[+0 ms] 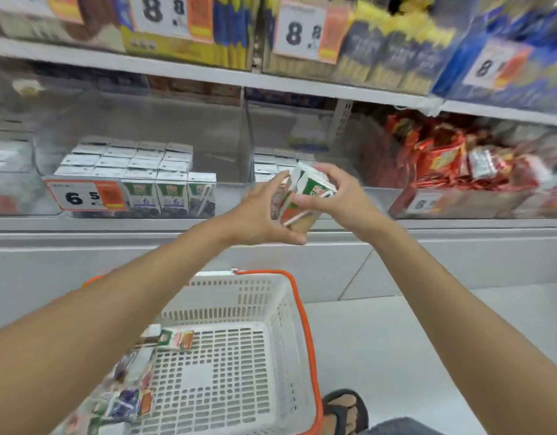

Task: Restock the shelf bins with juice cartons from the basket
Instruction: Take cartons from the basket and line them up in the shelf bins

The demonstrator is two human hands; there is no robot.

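Nearest me, below both my arms, a white slotted plastic basket with an orange rim (306,324) sits on pale floor tiles (396,340). My sandalled foot (346,409) is just beside its right edge. A few small loose juice cartons (176,339) lie along the basket's left side, and the rest of its base is bare.

Above the basket, my left hand (258,211) and right hand (337,196) are raised together. Between them they clasp a small cluster of green-and-white juice cartons with straws (305,196). My left fingers curl around its side and underside, and my right hand grips it from above. How many cartons are in the cluster is blurred.

I judge this to be the carrying step, with the cartons lifted and not yet placed. Next they need guiding over the front wall of the clear plastic shelf bin (371,196) just beyond my hands, then setting upright beside the white carton tops (271,164) already there.

Left of my hands, another clear bin (224,196) holds rows of purple-fronted cartons (173,196). Right of my hands lie red snack packets (443,158). Above, a white shelf (176,70) carries blurred yellow and blue packs.
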